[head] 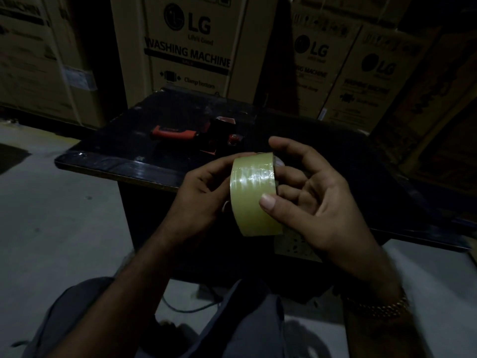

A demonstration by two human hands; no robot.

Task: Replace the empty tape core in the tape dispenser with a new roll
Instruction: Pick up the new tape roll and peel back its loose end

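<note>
Tall brown cardboard washing-machine boxes (185,45) stand in a row at the far side, behind the dark glossy desk (124,140) on the pale grey floor (64,228).

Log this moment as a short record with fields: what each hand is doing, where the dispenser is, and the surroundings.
left hand: left hand holds the tape roll from its left side
right hand: right hand grips the same roll, thumb on its outer face, fingers behind
tape roll: yellowish, glossy, held up edge-on over the near table edge
tape dispenser: tape dispenser with red handle lies on the black table, untouched, beyond the hands
dispenser hub: too dark to tell if a core is on it
background: LG washing machine cartons
</note>
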